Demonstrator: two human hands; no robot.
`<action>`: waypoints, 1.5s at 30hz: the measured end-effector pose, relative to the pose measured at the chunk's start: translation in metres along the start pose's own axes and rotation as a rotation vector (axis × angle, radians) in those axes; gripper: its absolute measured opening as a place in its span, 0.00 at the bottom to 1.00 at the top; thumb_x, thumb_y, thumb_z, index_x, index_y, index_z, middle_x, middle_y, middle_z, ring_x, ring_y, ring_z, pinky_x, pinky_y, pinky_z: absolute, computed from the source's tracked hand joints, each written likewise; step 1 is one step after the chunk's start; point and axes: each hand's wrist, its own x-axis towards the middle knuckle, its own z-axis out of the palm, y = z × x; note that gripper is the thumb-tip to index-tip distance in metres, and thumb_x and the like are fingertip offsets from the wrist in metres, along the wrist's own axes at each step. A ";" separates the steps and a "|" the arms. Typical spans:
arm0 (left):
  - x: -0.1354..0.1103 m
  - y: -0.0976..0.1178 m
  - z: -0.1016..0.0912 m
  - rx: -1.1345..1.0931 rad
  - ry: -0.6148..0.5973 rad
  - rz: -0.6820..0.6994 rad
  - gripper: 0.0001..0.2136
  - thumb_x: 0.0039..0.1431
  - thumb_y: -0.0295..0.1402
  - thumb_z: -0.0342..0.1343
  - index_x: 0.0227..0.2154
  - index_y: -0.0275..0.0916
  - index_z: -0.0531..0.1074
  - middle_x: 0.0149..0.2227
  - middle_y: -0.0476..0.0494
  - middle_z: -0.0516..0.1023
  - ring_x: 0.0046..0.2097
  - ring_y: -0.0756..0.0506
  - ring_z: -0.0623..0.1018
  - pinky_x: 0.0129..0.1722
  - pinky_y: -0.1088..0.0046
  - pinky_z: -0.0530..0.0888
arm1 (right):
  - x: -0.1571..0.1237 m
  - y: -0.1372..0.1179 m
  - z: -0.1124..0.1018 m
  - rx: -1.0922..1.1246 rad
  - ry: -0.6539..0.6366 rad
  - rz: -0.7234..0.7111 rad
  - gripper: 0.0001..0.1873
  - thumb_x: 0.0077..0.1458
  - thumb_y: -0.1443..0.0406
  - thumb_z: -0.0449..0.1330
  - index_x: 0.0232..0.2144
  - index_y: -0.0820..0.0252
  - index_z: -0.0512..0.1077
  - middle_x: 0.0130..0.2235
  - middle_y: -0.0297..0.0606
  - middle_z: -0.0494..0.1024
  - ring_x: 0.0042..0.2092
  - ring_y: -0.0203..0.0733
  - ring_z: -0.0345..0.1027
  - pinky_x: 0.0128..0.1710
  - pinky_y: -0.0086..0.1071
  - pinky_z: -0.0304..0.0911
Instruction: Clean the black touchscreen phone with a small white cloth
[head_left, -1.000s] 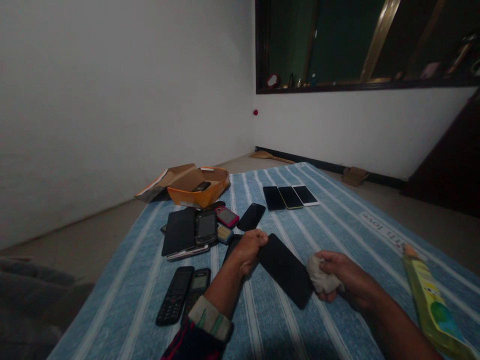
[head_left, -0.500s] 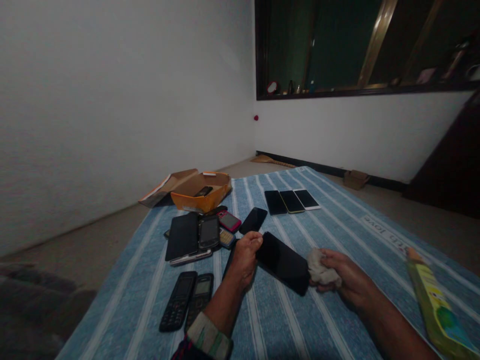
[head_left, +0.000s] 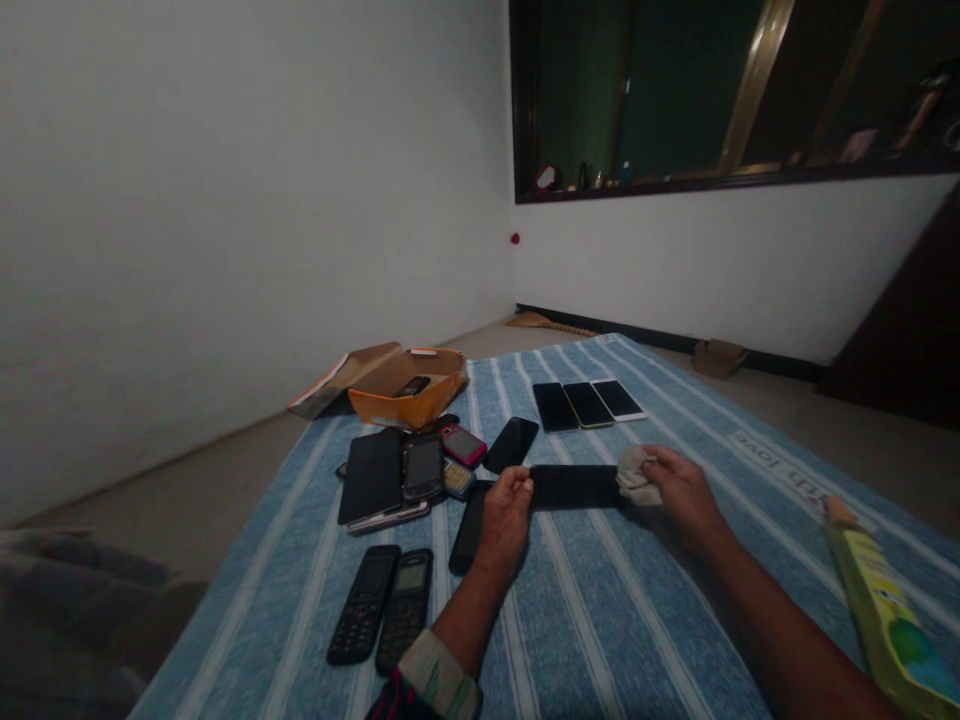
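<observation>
My left hand is closed on the left end of a black smartphone, held level above the striped cloth. A crumpled whitish cloth is gripped in my right hand and touches the phone's right end. Just left of my left wrist lies another dark phone, partly covered by the hand. Nearer me, two keypad phones lie side by side. One more black phone rests beyond my left hand.
Several phones and a dark flat tablet-like device are heaped at left, before an open orange box. Three smartphones lie in a row farther back. A yellow-green bottle lies at the right.
The held phone has turned from a slant to nearly level. My right hand and the whitish cloth have moved up and slightly right, still at the phone's right end.
</observation>
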 end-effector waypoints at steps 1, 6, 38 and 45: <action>-0.001 0.000 0.000 0.022 -0.005 0.006 0.06 0.54 0.37 0.52 0.31 0.40 0.70 0.29 0.50 0.73 0.36 0.47 0.73 0.39 0.74 0.69 | 0.000 0.001 0.000 -0.019 0.009 -0.016 0.16 0.41 0.61 0.60 0.34 0.62 0.75 0.29 0.37 0.78 0.29 0.42 0.71 0.27 0.31 0.64; -0.005 0.001 -0.002 0.119 -0.061 0.048 0.11 0.57 0.37 0.49 0.36 0.40 0.74 0.36 0.47 0.78 0.42 0.45 0.76 0.46 0.71 0.70 | -0.009 -0.003 0.002 -0.205 0.037 -0.164 0.12 0.45 0.62 0.57 0.31 0.59 0.76 0.31 0.38 0.78 0.33 0.43 0.71 0.33 0.33 0.66; -0.006 0.007 -0.005 0.136 -0.150 0.138 0.14 0.59 0.39 0.48 0.37 0.39 0.76 0.39 0.44 0.81 0.42 0.43 0.78 0.47 0.70 0.71 | -0.049 0.018 0.095 -1.045 -0.034 -1.034 0.12 0.60 0.73 0.48 0.36 0.60 0.72 0.36 0.42 0.73 0.42 0.47 0.60 0.43 0.38 0.54; -0.004 0.003 -0.007 0.113 -0.129 0.137 0.15 0.58 0.40 0.48 0.37 0.37 0.77 0.37 0.45 0.81 0.40 0.44 0.79 0.44 0.70 0.73 | -0.047 0.018 0.108 -1.008 -0.003 -1.066 0.12 0.61 0.71 0.49 0.32 0.60 0.72 0.33 0.41 0.72 0.38 0.45 0.59 0.39 0.37 0.53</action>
